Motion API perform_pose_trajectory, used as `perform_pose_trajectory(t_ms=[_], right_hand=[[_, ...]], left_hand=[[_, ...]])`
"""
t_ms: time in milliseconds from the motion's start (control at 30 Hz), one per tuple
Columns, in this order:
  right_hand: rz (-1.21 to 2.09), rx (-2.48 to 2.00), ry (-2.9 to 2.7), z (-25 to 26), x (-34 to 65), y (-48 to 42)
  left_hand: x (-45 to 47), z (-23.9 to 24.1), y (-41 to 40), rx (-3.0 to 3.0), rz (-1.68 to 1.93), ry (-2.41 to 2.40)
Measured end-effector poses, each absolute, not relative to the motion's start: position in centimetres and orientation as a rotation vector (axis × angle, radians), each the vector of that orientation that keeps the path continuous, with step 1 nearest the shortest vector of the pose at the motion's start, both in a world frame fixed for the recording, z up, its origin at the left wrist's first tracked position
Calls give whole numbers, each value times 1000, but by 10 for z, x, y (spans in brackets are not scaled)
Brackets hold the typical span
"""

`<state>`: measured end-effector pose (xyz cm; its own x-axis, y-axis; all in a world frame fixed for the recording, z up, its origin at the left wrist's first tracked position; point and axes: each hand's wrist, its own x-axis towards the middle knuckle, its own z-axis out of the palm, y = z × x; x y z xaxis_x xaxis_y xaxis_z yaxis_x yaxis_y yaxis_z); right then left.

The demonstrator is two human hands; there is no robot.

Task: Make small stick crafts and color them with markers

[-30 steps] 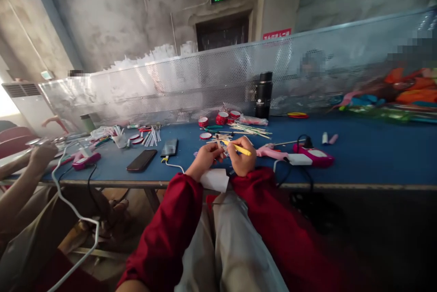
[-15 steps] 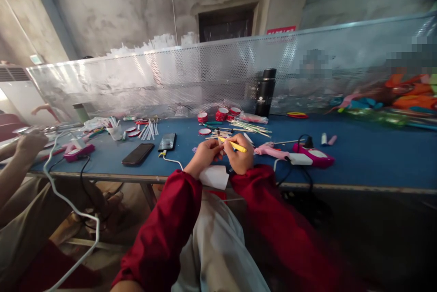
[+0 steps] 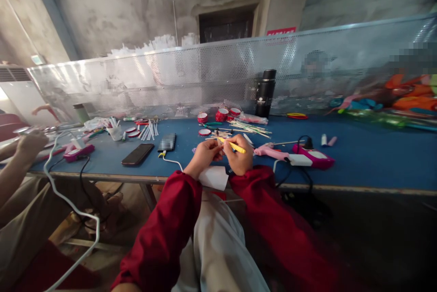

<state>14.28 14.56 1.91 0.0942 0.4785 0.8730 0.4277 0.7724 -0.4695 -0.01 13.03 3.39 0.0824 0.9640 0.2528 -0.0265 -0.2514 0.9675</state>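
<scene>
My right hand (image 3: 241, 159) is closed around a yellow stick (image 3: 232, 145) that points up and left. My left hand (image 3: 205, 154) is pinched on a small piece I cannot make out, right at the stick's left tip. Both hands meet just above the near edge of the blue table (image 3: 368, 160). A white sheet of paper (image 3: 214, 177) lies under my wrists. Red sleeves cover both my forearms.
A pink glue gun (image 3: 309, 157) lies right of my hands. Two phones (image 3: 137, 154) lie to the left, sticks and red tape rolls (image 3: 221, 114) behind, a black flask (image 3: 265, 93) by the perforated metal screen. Another person's hand (image 3: 31, 142) works at far left.
The view has shifted slightly down and right between the earliest frame and now. My hands have stayed together on the yellow stick with only small finger movements.
</scene>
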Motion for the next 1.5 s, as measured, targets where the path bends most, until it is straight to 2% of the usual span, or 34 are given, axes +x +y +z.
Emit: perform_pose_trajectory(t_ms=[1500], right_hand=[[47,-726,-1494,20,143,147]], left_hand=[[-1,33,130,1367,1387,991]])
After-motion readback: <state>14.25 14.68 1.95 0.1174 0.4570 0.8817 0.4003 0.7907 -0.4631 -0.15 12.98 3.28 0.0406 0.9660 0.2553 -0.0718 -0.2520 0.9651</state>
